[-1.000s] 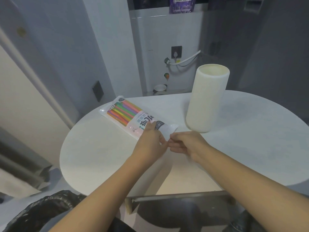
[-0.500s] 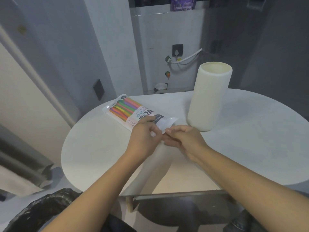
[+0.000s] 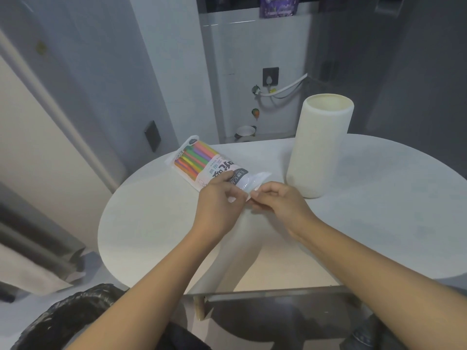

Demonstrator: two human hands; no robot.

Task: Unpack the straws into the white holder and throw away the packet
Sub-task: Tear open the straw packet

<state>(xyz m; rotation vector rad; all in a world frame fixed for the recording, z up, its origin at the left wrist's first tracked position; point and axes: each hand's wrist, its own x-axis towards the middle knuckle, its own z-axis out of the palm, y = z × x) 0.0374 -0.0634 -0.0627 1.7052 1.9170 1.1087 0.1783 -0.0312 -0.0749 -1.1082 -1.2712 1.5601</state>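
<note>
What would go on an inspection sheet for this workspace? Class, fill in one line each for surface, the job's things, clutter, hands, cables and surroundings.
Surface: white round table, pale and bare where visible.
Job's things: straw packet lies on the table, coloured straws inside, not yet unpacked; white holder stands upright to its right, apart from it.
Clutter: nothing seen on the table.
Hands: left hand and right hand both pinch the packet's near end.
Cables: white cable runs from the wall socket behind the table.
Surroundings: black bin bag on the floor at lower left; small bowl behind the table.
</note>
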